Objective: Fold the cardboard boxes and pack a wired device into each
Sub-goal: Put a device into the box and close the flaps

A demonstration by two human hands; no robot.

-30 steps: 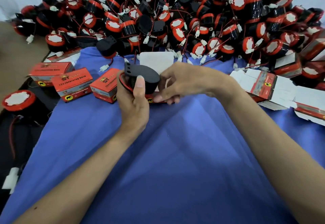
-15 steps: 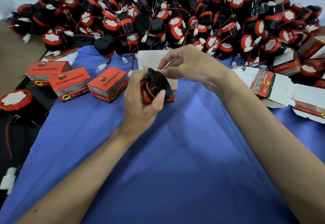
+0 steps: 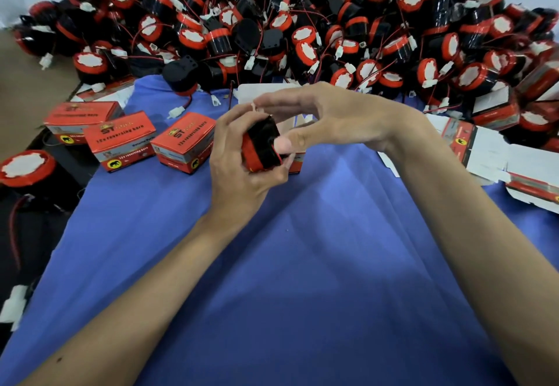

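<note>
My left hand (image 3: pixel 239 161) grips a black horn with a red rim (image 3: pixel 261 146), turned on its side above the blue cloth. My right hand (image 3: pixel 326 116) hovers over it with long fingers reaching left, its fingertips at the horn's white wire connector (image 3: pixel 253 108) and its thumb against the horn's body. Behind the horn stands an open red and white cardboard box (image 3: pixel 295 160), mostly hidden by both hands, its white flap (image 3: pixel 260 90) raised at the back.
Three closed red boxes (image 3: pixel 184 143) lie left of my hands. A big heap of black and red wired horns (image 3: pixel 302 22) fills the back. Flat unfolded boxes (image 3: pixel 490 152) lie at the right. A blue cloth (image 3: pixel 302 264) covers the near table.
My left hand turned the horn from flat to on its side and carried it right. My right hand rose from the horn's side to its top, gathering the wire.
</note>
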